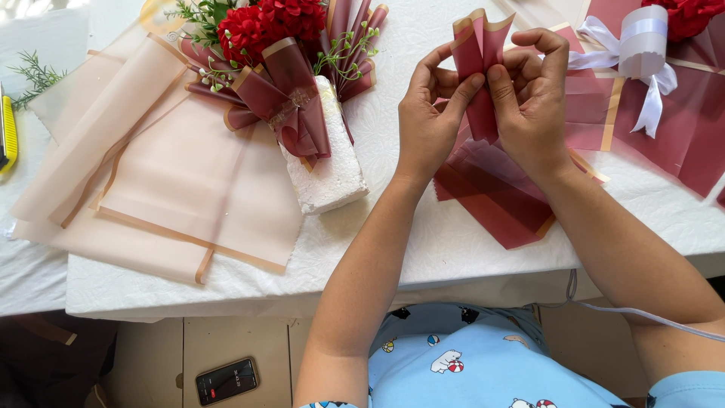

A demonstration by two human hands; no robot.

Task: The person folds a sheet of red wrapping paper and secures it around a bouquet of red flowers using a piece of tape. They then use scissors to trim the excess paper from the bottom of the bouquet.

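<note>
Head: hands (483, 113) pinch wrap (479, 57) (upright).

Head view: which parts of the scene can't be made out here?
- Fold of the dark red wrapping sheet: the left hand and right hand cover its pinched middle, so the grip there is hidden.
- Red flowers: cut off by the top right edge.
- Yellow tool: cut off by the left edge; its kind is unclear.
- Phone on the floor: screen too small to read.
- White foam block: its top is hidden under the bouquet.
</note>
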